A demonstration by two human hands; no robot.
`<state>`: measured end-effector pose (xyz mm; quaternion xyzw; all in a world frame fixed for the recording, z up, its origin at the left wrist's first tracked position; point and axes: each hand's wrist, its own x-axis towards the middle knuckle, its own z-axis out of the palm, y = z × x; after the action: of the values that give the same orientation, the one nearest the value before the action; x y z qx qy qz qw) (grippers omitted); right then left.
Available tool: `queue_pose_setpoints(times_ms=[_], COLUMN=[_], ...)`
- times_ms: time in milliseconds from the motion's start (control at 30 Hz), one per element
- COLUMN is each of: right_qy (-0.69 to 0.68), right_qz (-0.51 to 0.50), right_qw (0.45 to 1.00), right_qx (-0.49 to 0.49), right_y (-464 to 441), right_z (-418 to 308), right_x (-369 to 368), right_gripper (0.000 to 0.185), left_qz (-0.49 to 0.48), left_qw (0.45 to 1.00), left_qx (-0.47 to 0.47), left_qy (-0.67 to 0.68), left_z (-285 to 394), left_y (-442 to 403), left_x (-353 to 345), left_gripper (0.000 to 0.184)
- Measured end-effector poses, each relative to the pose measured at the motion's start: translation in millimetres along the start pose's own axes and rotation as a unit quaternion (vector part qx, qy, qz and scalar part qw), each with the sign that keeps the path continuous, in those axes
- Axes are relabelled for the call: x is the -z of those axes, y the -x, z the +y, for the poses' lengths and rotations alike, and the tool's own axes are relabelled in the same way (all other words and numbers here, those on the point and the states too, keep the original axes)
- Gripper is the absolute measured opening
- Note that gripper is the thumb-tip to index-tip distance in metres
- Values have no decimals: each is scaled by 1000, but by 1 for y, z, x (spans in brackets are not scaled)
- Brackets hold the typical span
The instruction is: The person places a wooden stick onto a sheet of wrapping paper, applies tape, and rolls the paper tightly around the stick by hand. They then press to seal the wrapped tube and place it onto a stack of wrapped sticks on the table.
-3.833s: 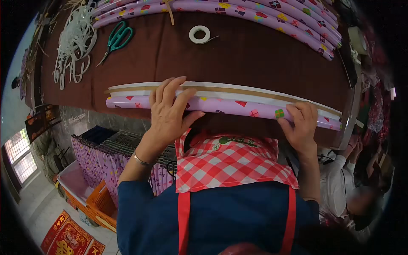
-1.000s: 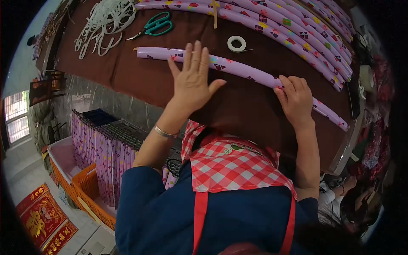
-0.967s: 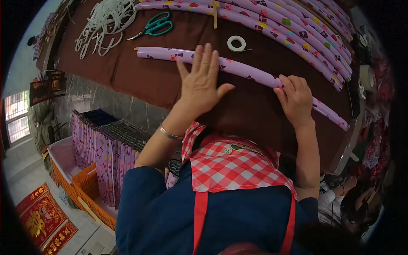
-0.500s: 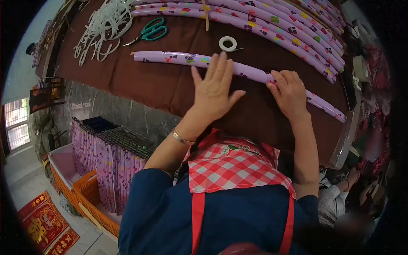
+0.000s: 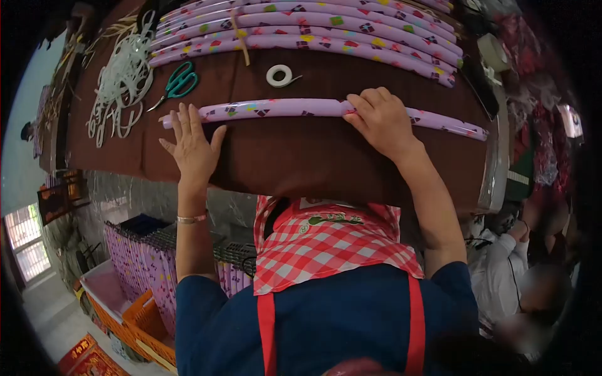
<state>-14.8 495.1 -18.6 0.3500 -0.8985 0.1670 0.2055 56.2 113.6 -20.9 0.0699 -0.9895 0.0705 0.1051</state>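
A long tube wrapped in shiny lilac printed film (image 5: 282, 108) lies across the brown cloth (image 5: 282, 160) in front of me. My left hand (image 5: 194, 149) is flat with its fingers spread over the tube's left end. My right hand (image 5: 382, 119) is closed around the tube right of its middle, with the thumb on the near side. Beyond the tube lie a small roll of white tape (image 5: 271, 78) with a loose end and teal-handled scissors (image 5: 170, 94). Several similar printed tubes (image 5: 307, 39) lie side by side at the back.
Tangled white strips (image 5: 125, 78) lie at the back left. A tan strip (image 5: 241, 44) crosses the back tubes. A wide tape roll (image 5: 493, 51) is at the right edge. Below the table, an orange crate (image 5: 150, 335) stands at left. Another person (image 5: 498, 276) is at lower right.
My left hand has slid left along the tube, from near its middle to its left end. My right hand still grips it. The view has shifted, and the tube lies more level.
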Motion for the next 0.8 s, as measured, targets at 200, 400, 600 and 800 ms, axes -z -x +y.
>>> queue_pose_setpoints(times_ms=[200, 400, 600, 800], right_qy=[-9, 24, 70, 144], right_qz=[14, 3, 0, -55], right_qw=[1000, 999, 995, 967], right_qx=[-1, -28, -72, -204], right_y=[5, 13, 46, 98], right_z=[-5, -3, 10, 52], right_x=[-3, 2, 18, 49], right_gripper=[36, 48, 63, 73], left_qz=[12, 3, -4, -3], left_qw=[964, 939, 939, 941], left_qx=[-227, -278, -285, -289], left_qy=[139, 202, 192, 179], left_z=[145, 193, 192, 192], left_y=[5, 5, 5, 5], left_x=[28, 30, 35, 35], left_gripper=[85, 83, 83, 80])
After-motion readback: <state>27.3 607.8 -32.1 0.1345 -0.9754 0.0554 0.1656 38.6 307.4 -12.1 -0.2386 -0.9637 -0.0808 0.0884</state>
